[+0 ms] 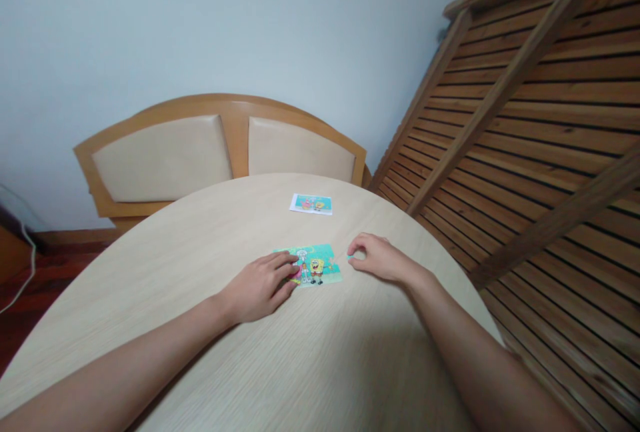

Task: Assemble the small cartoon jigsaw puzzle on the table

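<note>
A jigsaw puzzle (317, 269) with cartoon figures on a turquoise ground lies flat on the round table. My left hand (263, 287) rests on its left part, fingers stretched out and covering some of the picture. To the right of the puzzle, my right hand (377, 257) is just above the tabletop with thumb and forefinger curled together. Between those fingertips shows a small turquoise puzzle piece (349, 257), apart from the puzzle's right edge. Farther back lies a white-bordered picture sheet (313, 204) with similar cartoon figures.
The pale wooden table (200, 239) has a curved far edge. Behind it stands a wooden bench back (235, 132) with cream padded panels, against a pale wall. A slatted wooden frame (525, 119) leans at the right. A white cable (33, 262) hangs at the far left.
</note>
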Demonstrator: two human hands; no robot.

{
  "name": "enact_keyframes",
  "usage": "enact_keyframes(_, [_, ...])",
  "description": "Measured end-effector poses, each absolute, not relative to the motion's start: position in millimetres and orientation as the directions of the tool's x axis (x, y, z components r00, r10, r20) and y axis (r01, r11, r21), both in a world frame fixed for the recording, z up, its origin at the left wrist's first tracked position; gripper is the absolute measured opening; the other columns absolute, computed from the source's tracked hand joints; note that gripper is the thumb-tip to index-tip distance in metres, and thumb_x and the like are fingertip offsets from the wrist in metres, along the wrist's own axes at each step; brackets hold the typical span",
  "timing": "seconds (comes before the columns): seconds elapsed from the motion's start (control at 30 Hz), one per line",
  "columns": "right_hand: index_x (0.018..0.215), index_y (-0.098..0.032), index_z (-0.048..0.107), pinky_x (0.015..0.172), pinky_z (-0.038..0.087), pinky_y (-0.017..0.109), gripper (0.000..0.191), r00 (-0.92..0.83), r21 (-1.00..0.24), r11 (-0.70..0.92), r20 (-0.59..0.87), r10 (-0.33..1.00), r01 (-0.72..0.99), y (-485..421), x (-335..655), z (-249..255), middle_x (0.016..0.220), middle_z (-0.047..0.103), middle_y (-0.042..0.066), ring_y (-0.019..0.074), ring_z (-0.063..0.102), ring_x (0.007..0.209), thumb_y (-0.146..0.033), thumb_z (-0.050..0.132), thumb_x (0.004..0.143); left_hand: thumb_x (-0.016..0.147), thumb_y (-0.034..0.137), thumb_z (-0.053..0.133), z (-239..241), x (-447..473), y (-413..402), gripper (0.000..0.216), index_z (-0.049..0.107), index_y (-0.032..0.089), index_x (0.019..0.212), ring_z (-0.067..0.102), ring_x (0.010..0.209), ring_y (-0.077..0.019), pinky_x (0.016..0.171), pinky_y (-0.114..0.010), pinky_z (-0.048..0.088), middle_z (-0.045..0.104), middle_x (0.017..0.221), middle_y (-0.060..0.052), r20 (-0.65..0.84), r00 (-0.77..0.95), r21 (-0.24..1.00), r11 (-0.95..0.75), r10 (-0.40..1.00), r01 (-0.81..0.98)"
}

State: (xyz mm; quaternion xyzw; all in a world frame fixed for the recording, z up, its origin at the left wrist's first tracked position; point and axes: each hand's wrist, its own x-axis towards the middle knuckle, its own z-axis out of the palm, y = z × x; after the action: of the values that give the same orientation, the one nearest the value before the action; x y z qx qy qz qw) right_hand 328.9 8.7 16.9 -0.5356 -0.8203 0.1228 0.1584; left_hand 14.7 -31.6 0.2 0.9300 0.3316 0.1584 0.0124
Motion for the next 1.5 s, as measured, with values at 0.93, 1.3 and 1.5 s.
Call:
enact_keyframes(0.93, [0.094,-0.016,0.073,0.074,0.046,0.029,0.022,-0.494,-0.685,0.407,0.078,0.866,0.605,3.3,310.1,16.2,0.088,0.073,0.005,0.0181,0.063,0.080,-0.034,0.061,0.091,0.102,0.028,0.042,-1.8,15.5,-30.1,0.032,0.062,0.019,0.125,0.056,0.127,-0.0253,0.110,-0.042,0.048,0.062,0.133,-0.011,0.285,0.771,0.131,-0.820,0.570,0.558])
enact_keyframes(1.3, [0.092,-0.016,0.075,0.074,0.049,0.028,0.017,-0.500,-0.637,0.459,0.132,0.856,0.619,5.9,309.4,11.2,0.090,0.072,0.006,0.0175,0.064,0.079,-0.028,0.062,0.090,0.103,0.029,0.041,-0.3,16.6,-30.7,0.034,0.062,0.018,0.126,0.056,0.127,-0.0251,0.110,-0.041,0.048,0.061,0.134,-0.011,0.264,0.773,0.130,-0.815,0.577,0.565])
enact_keyframes(1.5, [0.091,-0.018,0.077,0.078,0.049,0.028,0.014,-0.519,-0.590,0.503,0.160,0.840,0.632,5.2,310.1,13.0,0.091,0.073,0.006,0.0179,0.065,0.083,-0.023,0.064,0.088,0.103,0.029,0.040,-1.2,16.8,-29.8,0.034,0.062,0.018,0.126,0.056,0.127,-0.0251,0.110,-0.042,0.048,0.061,0.133,-0.011,0.267,0.775,0.121,-0.817,0.574,0.564])
